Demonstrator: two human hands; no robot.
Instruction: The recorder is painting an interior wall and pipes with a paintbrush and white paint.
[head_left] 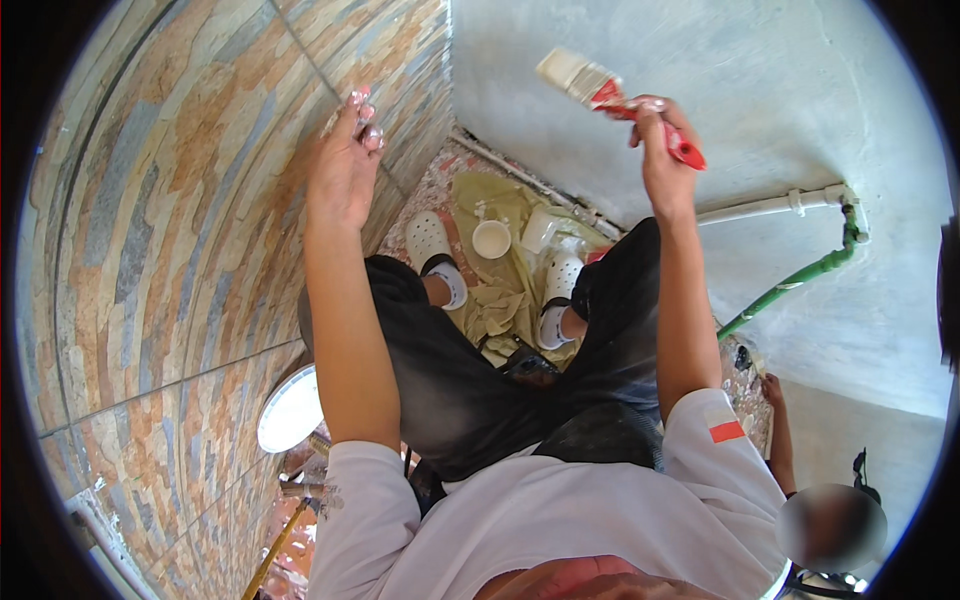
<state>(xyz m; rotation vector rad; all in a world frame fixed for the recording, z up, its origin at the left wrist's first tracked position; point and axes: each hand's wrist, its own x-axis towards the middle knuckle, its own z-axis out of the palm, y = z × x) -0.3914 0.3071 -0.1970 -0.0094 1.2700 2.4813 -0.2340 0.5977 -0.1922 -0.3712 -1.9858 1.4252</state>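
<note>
Left hand [345, 165] raised against stone-pattern tiled wall [170, 250], fingertips pinched narrow on the tile surface. Right hand [662, 150] closed around red-handled paintbrush [615, 95], bristles up-left, near grey plastered wall [760, 110]. White cup [491, 239] on floor between feet.

right hand [660, 140] grips a red-handled paintbrush [615, 95] against the grey wall [760, 90]; left hand [345, 165] touches the stone-patterned tiles [180, 220].

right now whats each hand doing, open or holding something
Left hand: fingers mostly open, fingertips against the stone-tile wall, holding nothing.
Right hand: closed around the red handle of a paintbrush.
</note>
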